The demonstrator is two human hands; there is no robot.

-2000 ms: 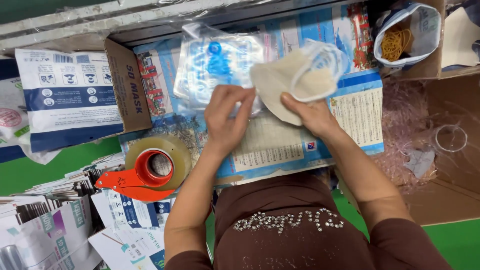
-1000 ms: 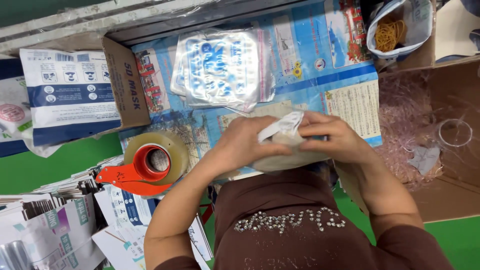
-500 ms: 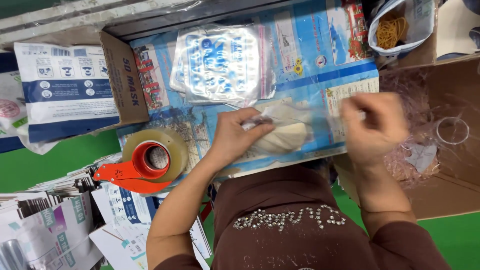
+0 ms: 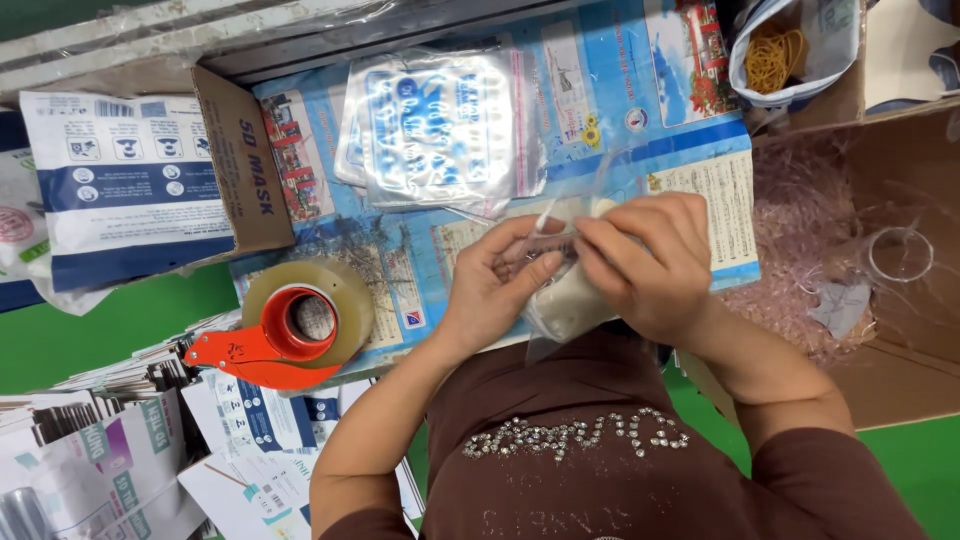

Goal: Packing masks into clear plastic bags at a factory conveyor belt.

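Two hands close on a clear pouch with a cream-coloured folded item inside, above a desk covered in blue printed sheets.

The left hand (image 4: 497,285) and right hand (image 4: 650,265) meet over the clear pouch (image 4: 565,300), both curled tight, thumbs and fingertips pinching its top edge; the pouch sits just in front of the person's chest, right of the tape dispenser (image 4: 290,330). The dispenser, orange-handled with a roll of brownish tape, lies on the desk (image 4: 620,100). Beyond and right of the dispenser lies a stack of empty printed plastic bags (image 4: 440,125); behind and left of it stands an open cardboard carton (image 4: 235,160) of packets. Far right of the dispenser, a bag of rubber bands (image 4: 775,55) rests beside a large cardboard box (image 4: 900,350).
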